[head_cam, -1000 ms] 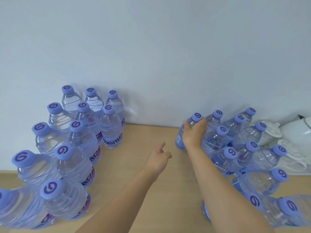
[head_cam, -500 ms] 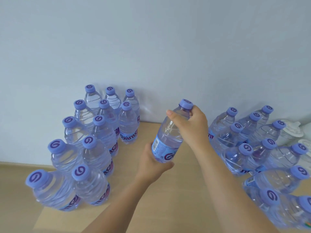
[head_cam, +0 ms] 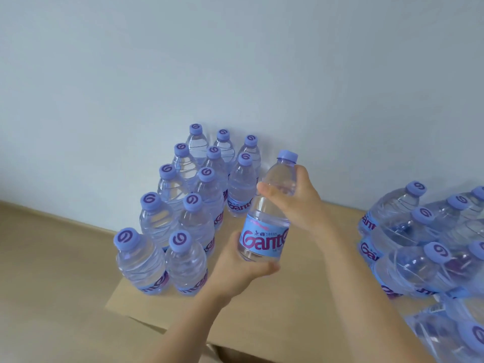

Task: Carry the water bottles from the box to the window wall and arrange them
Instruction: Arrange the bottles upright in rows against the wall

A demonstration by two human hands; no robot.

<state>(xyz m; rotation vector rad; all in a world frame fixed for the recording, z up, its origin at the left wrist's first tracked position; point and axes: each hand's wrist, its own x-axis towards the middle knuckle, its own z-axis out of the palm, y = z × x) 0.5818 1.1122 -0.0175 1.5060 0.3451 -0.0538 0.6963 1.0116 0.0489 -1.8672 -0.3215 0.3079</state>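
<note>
Bottle (head_cam: 267,218) in both hands' grip, left (head_cam: 237,267) low, right (head_cam: 296,203) high; twelve bottles (head_cam: 188,213) standing left.

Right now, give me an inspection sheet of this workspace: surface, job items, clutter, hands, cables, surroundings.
Surface: flat cardboard sheet on a tan floor.
Job's things: held bottle in mid-air, nearly upright; left cluster of eleven upright bottles by the wall; right cluster packed close, partly cut off.
Clutter: nothing seen.
Grippers: left hand cups the held bottle's base; right hand grips its upper body below the cap.
Cables: nothing seen.
Surroundings: plain pale wall behind the bottles.
</note>
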